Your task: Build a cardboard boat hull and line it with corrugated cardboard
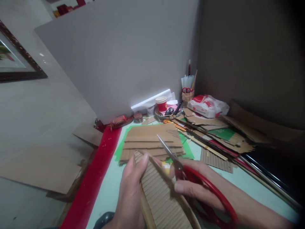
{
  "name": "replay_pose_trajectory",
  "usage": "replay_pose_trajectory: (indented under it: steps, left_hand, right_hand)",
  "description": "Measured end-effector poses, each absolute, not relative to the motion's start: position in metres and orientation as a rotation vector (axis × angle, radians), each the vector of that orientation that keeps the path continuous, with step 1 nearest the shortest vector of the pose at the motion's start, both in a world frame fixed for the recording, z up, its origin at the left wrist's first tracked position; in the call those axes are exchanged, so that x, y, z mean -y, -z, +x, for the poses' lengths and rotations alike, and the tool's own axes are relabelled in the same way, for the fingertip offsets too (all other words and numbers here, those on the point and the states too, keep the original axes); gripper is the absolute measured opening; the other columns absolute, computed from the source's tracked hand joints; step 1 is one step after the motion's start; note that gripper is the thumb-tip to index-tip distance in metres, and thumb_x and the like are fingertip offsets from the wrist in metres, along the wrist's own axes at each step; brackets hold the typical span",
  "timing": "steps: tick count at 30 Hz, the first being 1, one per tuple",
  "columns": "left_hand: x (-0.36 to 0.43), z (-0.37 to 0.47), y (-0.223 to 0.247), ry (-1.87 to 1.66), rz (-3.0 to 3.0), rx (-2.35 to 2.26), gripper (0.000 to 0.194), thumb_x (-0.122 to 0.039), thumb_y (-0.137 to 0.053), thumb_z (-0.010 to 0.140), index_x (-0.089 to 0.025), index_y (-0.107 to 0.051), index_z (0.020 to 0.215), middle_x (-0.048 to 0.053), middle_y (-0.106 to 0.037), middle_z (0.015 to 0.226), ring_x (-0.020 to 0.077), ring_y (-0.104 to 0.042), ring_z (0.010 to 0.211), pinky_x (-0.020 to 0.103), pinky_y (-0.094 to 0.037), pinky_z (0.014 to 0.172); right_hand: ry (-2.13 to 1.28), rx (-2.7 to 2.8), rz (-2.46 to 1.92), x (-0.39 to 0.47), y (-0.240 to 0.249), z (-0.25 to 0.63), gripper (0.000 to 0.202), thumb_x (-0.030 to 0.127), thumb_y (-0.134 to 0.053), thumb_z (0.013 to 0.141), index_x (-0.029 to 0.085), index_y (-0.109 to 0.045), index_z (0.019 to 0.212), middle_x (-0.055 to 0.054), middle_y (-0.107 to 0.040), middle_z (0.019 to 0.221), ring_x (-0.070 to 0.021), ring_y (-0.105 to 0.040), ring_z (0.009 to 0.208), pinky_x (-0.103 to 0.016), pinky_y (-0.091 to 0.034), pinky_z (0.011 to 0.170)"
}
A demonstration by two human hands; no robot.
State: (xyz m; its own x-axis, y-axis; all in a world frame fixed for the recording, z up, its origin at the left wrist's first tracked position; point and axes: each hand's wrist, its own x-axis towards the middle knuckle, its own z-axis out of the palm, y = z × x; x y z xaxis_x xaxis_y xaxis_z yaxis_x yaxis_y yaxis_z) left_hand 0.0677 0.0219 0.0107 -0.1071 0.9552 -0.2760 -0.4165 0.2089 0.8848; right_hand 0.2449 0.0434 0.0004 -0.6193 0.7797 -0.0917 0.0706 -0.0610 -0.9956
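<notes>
A strip of corrugated cardboard, its ridges bare and its long edges folded up, slants toward me in the foreground. My left hand grips its far end, thumb on top. Red-handled scissors rest in my right hand, their blades together and pointing away to the upper left. The right thumb lies close to the strip's right edge; I cannot tell whether it presses on it. Beyond the hands, layered cardboard pieces lie on a green sheet.
A tray at the back holds a red paper cup. Right of it stand a holder with scissors and sticks, and a plastic tissue pack. Cardboard scraps and thin sticks cover the right side. Grey panels rise behind.
</notes>
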Motion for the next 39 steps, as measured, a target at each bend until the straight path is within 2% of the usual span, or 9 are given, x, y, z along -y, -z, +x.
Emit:
replay_pose_trajectory:
  steps: [4, 9, 15, 20, 26, 29, 32, 36, 39]
  left_hand:
    - [-0.024, 0.065, -0.014, -1.318, 0.694, -1.088, 0.018, -0.032, -0.068, 0.085, -0.019, -0.06, 0.077, 0.001, -0.068, 0.07, 0.0149, -0.068, 0.061, 0.024, -0.052, 0.061]
    - [-0.026, 0.06, -0.012, -1.321, 0.856, -1.193, 0.017, -0.032, -0.068, 0.084, -0.018, -0.062, 0.076, 0.002, -0.069, 0.067, 0.0158, -0.067, 0.059, 0.023, -0.049, 0.055]
    - [-0.03, 0.057, -0.008, -1.264, 0.852, -1.14, 0.016, -0.03, -0.072, 0.081, -0.016, -0.066, 0.075, 0.004, -0.069, 0.063, 0.0186, -0.067, 0.057, 0.026, -0.05, 0.052]
    - [-0.03, 0.062, -0.014, -1.232, 0.698, -0.967, 0.021, -0.031, -0.067, 0.086, -0.016, -0.064, 0.071, 0.003, -0.069, 0.07, 0.0163, -0.068, 0.061, 0.028, -0.053, 0.062]
    - [-0.026, 0.064, -0.023, -1.269, 0.647, -0.846, 0.04, -0.044, -0.046, 0.095, -0.015, -0.064, 0.074, 0.007, -0.068, 0.071, 0.0194, -0.066, 0.066, 0.033, -0.055, 0.067]
    - [-0.026, 0.062, -0.023, -1.292, 0.683, -0.852, 0.043, -0.046, -0.042, 0.096, -0.016, -0.065, 0.075, 0.007, -0.067, 0.072, 0.0199, -0.064, 0.068, 0.031, -0.053, 0.065]
    - [-0.027, 0.062, -0.02, -1.371, 0.762, -0.988, 0.038, -0.045, -0.047, 0.094, -0.017, -0.067, 0.079, 0.006, -0.068, 0.078, 0.0203, -0.063, 0.073, 0.032, -0.05, 0.07]
    - [-0.029, 0.06, -0.016, -1.342, 0.826, -1.032, 0.037, -0.05, -0.049, 0.093, -0.019, -0.067, 0.089, 0.006, -0.069, 0.084, 0.0204, -0.061, 0.078, 0.032, -0.048, 0.074]
    - [-0.031, 0.058, -0.015, -1.227, 0.922, -1.07, 0.028, -0.042, -0.056, 0.091, -0.021, -0.067, 0.104, 0.005, -0.071, 0.097, 0.0209, -0.063, 0.09, 0.031, -0.047, 0.082]
  right_hand:
    - [-1.791, 1.701, -0.859, -0.038, -0.003, 0.243, 0.024, 0.041, -0.07, 0.086, 0.02, -0.059, 0.09, 0.002, -0.066, 0.083, -0.0159, -0.064, 0.074, -0.022, -0.049, 0.066]
    - [-1.865, 1.673, -0.787, -0.04, -0.008, 0.242, 0.019, 0.034, -0.072, 0.086, 0.02, -0.061, 0.094, 0.002, -0.066, 0.087, -0.016, -0.065, 0.079, -0.02, -0.05, 0.065]
    - [-1.835, 1.763, -0.772, -0.042, -0.009, 0.243, 0.019, 0.037, -0.065, 0.092, 0.02, -0.058, 0.099, 0.008, -0.057, 0.07, -0.0063, -0.053, 0.05, -0.019, -0.047, 0.06]
    - [-1.812, 1.818, -0.764, -0.039, -0.012, 0.243, 0.026, 0.044, -0.062, 0.091, 0.02, -0.057, 0.098, 0.006, -0.058, 0.07, -0.0074, -0.053, 0.05, -0.019, -0.047, 0.057]
    - [-1.645, 1.829, -0.863, -0.033, -0.009, 0.235, 0.038, 0.057, -0.061, 0.082, 0.023, -0.068, 0.098, -0.003, -0.065, 0.081, -0.0219, -0.062, 0.079, -0.026, -0.052, 0.068]
    - [-1.553, 1.822, -0.913, -0.031, -0.006, 0.23, 0.037, 0.057, -0.06, 0.079, 0.021, -0.063, 0.086, -0.002, -0.06, 0.076, -0.0188, -0.055, 0.068, -0.026, -0.048, 0.06]
    - [-1.374, 1.87, -1.04, -0.029, -0.006, 0.23, 0.022, 0.045, -0.058, 0.083, 0.023, -0.056, 0.083, 0.002, -0.054, 0.066, -0.0161, -0.051, 0.057, -0.026, -0.046, 0.055]
    - [-1.073, 1.898, -1.154, -0.029, 0.001, 0.232, 0.018, 0.04, -0.052, 0.088, 0.024, -0.049, 0.079, 0.002, -0.056, 0.065, -0.017, -0.054, 0.056, -0.027, -0.046, 0.057]
    - [-1.011, 1.926, -1.141, -0.031, 0.008, 0.233, 0.02, 0.039, -0.051, 0.091, 0.025, -0.044, 0.079, 0.004, -0.052, 0.061, -0.015, -0.05, 0.053, -0.026, -0.043, 0.055]
